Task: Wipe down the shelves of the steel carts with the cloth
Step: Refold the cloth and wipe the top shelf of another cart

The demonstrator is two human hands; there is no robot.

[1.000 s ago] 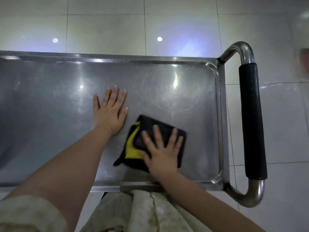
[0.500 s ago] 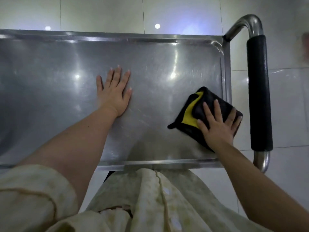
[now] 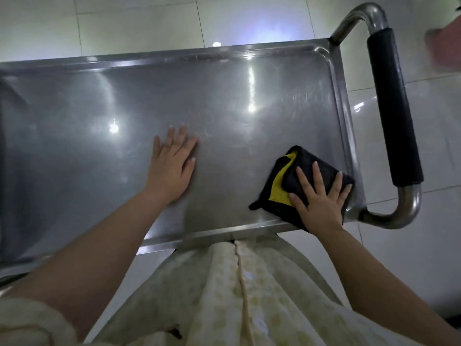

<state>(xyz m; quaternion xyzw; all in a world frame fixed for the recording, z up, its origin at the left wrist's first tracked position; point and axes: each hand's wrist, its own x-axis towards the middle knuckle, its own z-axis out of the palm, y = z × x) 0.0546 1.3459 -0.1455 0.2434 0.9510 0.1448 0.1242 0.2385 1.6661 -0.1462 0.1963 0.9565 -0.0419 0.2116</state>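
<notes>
Pressing a folded black cloth (image 3: 294, 176) with a yellow inner face flat onto the top shelf (image 3: 224, 108) of the steel cart, the right hand (image 3: 318, 198) works in the shelf's near right corner. The cloth lies against the raised right rim and laps over the near edge, which suits a pass meant to clear the corner where grime tends to gather; that reading is a judgement from how it lies. The right hand's grip is not a grasp at all: the fingers are spread wide and laid flat on top of the cloth, palm down, pinning it by pressure and closing around nothing. The right forearm comes in from the lower right, wrist fairly straight, fingers pointing toward the far edge.

The left hand (image 3: 172, 168) rests palm down on bare steel near the middle of the shelf, well apart from the cloth, fingers together and extended, holding nothing. It most likely braces the person's lean and steadies the cart against rolling while the other hand pushes. The left arm reaches in from the lower left, elbow nearly straight.

Beyond the right rim the cart's handle (image 3: 394, 108), a bent steel tube with a black sleeve, stands clear of both hands. The person's pale garment (image 3: 237, 295) hangs just beside the near edge. Only this top shelf shows; any lower shelves are hidden beneath it.
</notes>
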